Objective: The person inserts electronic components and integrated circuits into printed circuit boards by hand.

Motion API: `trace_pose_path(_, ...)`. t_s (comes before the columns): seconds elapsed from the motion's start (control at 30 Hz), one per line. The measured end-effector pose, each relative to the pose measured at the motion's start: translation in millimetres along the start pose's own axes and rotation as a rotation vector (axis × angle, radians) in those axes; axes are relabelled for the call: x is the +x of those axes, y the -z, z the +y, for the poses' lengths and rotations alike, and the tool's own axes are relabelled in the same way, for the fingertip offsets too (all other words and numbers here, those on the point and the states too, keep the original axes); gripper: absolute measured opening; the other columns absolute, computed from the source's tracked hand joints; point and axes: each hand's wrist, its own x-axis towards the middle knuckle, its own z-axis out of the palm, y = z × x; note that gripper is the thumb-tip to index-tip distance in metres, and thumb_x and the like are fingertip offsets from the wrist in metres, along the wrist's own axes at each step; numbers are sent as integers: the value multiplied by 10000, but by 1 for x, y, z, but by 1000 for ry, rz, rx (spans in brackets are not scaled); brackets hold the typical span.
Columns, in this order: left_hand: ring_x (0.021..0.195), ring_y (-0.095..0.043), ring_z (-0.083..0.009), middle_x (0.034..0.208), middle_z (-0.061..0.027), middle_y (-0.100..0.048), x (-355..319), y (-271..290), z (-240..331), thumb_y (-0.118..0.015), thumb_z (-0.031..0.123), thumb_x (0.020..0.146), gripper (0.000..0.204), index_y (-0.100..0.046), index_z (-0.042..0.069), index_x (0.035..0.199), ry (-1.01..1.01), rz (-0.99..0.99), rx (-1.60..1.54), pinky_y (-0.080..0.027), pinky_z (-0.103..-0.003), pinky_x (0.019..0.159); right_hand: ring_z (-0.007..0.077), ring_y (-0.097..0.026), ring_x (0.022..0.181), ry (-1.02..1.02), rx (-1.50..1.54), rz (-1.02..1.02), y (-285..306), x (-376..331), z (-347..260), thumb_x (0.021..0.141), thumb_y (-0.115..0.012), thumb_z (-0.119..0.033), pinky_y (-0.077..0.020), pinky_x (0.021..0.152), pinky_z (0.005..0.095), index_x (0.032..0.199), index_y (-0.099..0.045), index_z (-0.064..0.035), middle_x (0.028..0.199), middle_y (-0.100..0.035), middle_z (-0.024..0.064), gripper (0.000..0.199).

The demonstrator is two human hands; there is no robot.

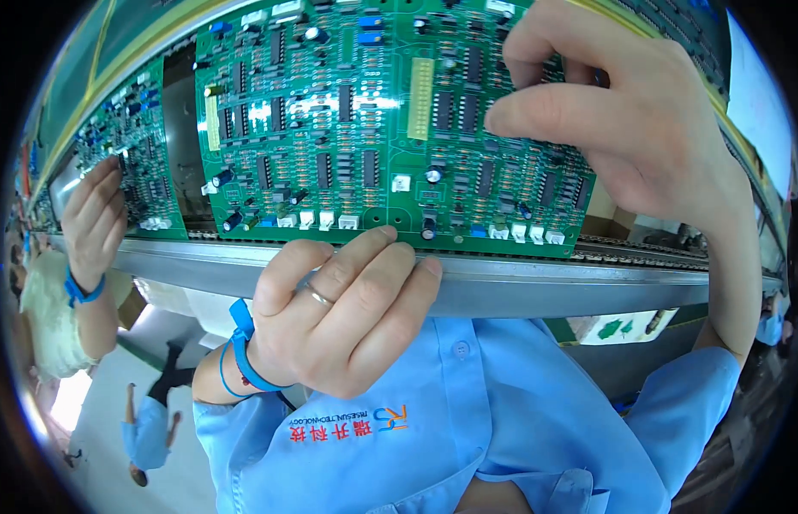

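A green circuit board (390,184) packed with black chips, resistors, capacitors and white connectors lies in front of me on a conveyor. Over its right half hovers my right hand (639,120). Its thumb and index finger are curved with a gap between them, and nothing shows in that gap. The thumb tip is nearest to the black chips beside a yellow slotted connector (420,98). My left hand (348,308), wearing a ring and a blue wrist strap (245,351), rests on the metal rail (502,278). Its fingertips reach the board's near edge, and they hold nothing visible.
Another green board (142,163) sits to the left, past a dark gap, with a co-worker's hand (95,214) over it. A conveyor chain (630,253) runs along the rail. Beyond, a person in blue (155,420) stands on the floor. Brown cardboard (609,218) shows at right.
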Motion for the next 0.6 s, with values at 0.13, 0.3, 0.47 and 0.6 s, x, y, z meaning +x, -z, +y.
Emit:
trace_pose_path(0.13,819,-688,-136,861,-21,-684,-18,-10,-6,-726,236,800,188,-714,92,920,18,27,-14,-352,-285,697,143,-445,542,257,4,526,-37,24,14,637,-665,-43,-324,450,276,875,-701,-119,859,-543,29,252)
trace_pose_path(0.3,826,-681,-128,861,-5,-676,-22,-2,-27,-706,250,823,187,-723,96,928,8,65,-17,-347,-277,689,165,-439,511,275,-97,372,-11,45,7,625,-656,-74,-329,435,299,830,-684,-122,821,-509,32,213)
trace_pose_path(0.47,817,-671,-110,865,0,-666,-25,7,-36,-695,213,823,150,-720,100,917,37,29,9,-336,-265,667,176,-453,505,329,-99,347,-2,61,6,628,-643,-117,-334,425,305,811,-671,-113,755,-466,40,185)
trace_pose_path(0.6,802,-663,-101,880,0,-656,-30,-3,-34,-677,128,787,88,-696,101,869,66,141,-38,-331,-238,648,200,-493,555,253,-102,305,-1,61,-9,632,-630,-139,-354,435,313,794,-647,-93,732,-450,52,170)
